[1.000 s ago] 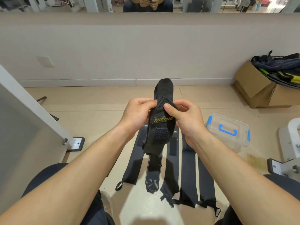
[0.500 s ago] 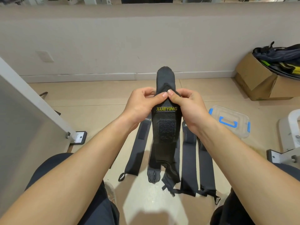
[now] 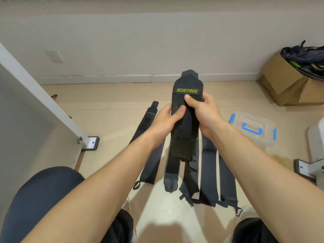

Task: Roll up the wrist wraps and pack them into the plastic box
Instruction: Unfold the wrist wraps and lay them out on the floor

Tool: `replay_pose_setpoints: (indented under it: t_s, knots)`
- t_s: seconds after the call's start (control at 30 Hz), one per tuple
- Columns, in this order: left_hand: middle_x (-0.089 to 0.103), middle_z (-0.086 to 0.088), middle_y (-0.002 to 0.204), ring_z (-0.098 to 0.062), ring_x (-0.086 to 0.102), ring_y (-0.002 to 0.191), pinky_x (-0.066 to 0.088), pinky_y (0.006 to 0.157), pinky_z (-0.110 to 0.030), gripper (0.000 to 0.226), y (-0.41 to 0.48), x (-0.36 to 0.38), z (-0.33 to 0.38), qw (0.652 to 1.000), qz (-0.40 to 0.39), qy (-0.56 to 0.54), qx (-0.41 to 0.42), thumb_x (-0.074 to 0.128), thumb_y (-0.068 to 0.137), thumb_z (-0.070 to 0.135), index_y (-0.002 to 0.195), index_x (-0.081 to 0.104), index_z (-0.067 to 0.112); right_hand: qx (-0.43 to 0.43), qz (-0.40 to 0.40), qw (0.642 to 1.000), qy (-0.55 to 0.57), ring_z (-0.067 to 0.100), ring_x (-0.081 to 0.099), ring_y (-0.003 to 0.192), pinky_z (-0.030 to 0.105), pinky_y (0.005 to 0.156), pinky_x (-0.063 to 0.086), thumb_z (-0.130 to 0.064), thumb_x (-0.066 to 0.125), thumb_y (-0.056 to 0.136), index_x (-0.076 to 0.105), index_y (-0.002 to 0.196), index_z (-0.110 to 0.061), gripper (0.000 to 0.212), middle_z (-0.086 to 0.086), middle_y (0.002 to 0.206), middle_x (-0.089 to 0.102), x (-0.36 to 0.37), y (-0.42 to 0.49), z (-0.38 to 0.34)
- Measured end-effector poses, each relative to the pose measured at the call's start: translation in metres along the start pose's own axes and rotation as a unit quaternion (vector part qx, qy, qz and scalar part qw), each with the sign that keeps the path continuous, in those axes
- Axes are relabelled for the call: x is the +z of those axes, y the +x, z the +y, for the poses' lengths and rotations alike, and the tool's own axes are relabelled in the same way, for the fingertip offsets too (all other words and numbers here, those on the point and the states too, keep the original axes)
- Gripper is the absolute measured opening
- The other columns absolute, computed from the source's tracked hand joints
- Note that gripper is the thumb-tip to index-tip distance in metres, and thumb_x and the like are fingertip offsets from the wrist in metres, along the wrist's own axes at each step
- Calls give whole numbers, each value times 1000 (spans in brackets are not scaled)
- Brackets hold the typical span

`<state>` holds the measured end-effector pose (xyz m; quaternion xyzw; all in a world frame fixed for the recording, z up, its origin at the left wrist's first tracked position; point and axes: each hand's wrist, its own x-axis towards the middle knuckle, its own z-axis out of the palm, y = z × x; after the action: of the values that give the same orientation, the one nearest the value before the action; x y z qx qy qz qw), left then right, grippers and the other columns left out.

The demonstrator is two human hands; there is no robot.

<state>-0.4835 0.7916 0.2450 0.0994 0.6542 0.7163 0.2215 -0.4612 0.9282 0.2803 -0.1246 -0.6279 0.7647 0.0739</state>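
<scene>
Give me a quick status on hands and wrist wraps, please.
Left hand and right hand both grip black fabric wrist wrap with yellow XUEYING label, held up. Clear plastic box with blue handle lid on, floor right. Nothing blocks it.

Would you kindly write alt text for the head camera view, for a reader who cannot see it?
The left hand and right hand grip a black wrist wrap labelled XUEYING above the floor. More wraps lie flat below it, and a lidded clear plastic box sits to the right.
</scene>
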Motion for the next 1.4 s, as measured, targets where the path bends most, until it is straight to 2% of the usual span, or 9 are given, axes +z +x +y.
replay_pose_setpoints:
  t_s: [0.13,0.43,0.63,0.8,1.0,1.13,1.23,1.33,1.4]
  knots:
    - [76,-2,114,-20,72,108,55,101,-40,32,-16,-8,-54,993,-10,81,-88,73,94,32,122,67,16,14,30,998,45,21,75,85,36,71,61,-11,63,100,70,105,-14,9,7,95,76,3,17,-2]
    - [75,8,110,-11,70,105,51,107,-40,43,-43,-39,-189,943,-71,143,-293,64,95,52,122,65,19,65,176,979,82,28,75,98,52,83,63,-8,66,96,69,116,-15,21,9,109,77,-14,85,36]
    - [68,-3,125,-22,63,119,56,100,-40,31,-18,-55,-235,912,-117,72,-388,61,101,38,126,58,21,105,172,978,60,24,75,89,42,75,63,-1,58,97,69,116,-17,28,5,99,77,-33,128,103]
    - [70,-9,124,-27,67,116,57,96,-34,33,12,-91,-259,859,-193,194,-432,54,104,42,122,61,16,146,175,972,64,31,73,102,54,88,61,0,57,98,72,104,-20,26,9,105,77,-28,159,165]
    - [73,-10,114,-21,75,91,61,87,-30,34,28,-129,-277,807,-202,234,-503,62,101,39,120,58,11,199,155,966,57,26,73,102,50,92,60,-4,55,101,71,112,-22,26,5,109,76,-4,199,239]
    - [70,-4,99,-21,75,85,58,83,-34,17,40,-141,-293,756,-271,386,-454,57,101,26,110,57,13,227,123,965,44,25,72,105,49,93,60,-8,56,102,69,122,-21,27,4,113,76,6,215,279]
    - [66,-1,91,-25,70,89,57,82,-34,16,59,-154,-305,783,-120,495,-358,50,101,17,99,66,15,245,99,964,33,22,72,106,47,97,58,-12,60,102,68,125,-20,26,2,113,76,5,216,301]
    - [66,4,118,-15,67,98,56,84,-27,23,74,-158,-311,794,72,566,-209,52,104,17,122,64,27,255,88,962,39,19,71,109,45,101,56,-15,61,102,67,127,-22,27,-1,115,76,1,214,314]
    - [52,5,147,-17,56,128,48,105,-32,43,82,-152,-326,807,41,572,-140,56,103,18,144,52,26,260,88,961,41,19,70,110,45,103,55,-16,62,102,67,126,-23,25,-2,115,75,-1,214,317]
